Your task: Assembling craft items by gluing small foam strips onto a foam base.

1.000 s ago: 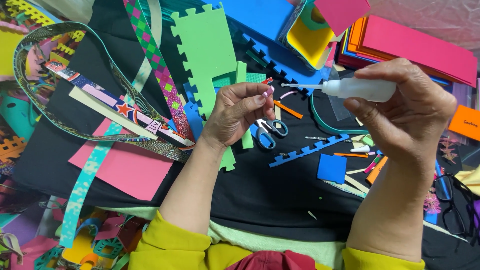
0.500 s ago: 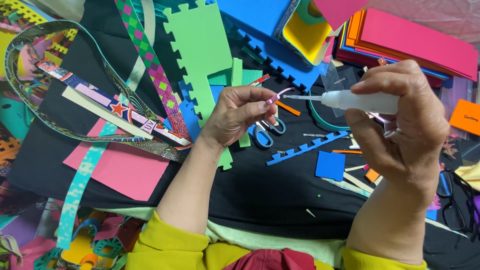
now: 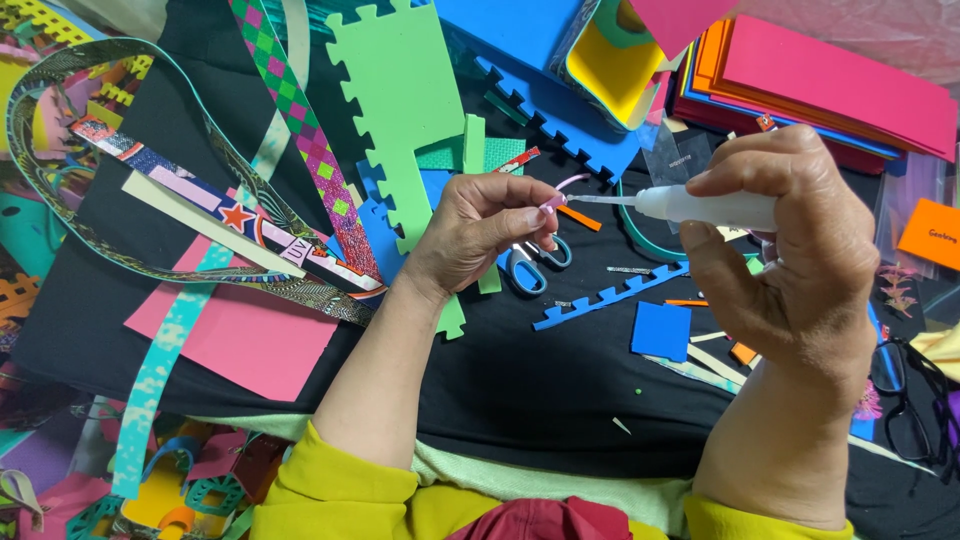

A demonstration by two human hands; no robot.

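1 glue bottle [image 3: 705,206], 1 pink strip [image 3: 566,186]

A green foam sheet [image 3: 400,110] with a notched edge lies on a black cloth [image 3: 540,400]. Blue-handled scissors [image 3: 528,266] sit beside a notched blue strip [image 3: 612,298] and a blue square [image 3: 661,331]. A pink sheet [image 3: 245,335] lies left; stacked foam sheets [image 3: 830,90] top right; black glasses [image 3: 912,395] far right.

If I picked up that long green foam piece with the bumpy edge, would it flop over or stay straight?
The green foam piece looks thin and flat, so it would probably bend and droop a little at the ends. It is likely very light for its size, being foam sheet. It lies flat among the other sheets, so it shouldn't roll, and a push would probably just slide it.
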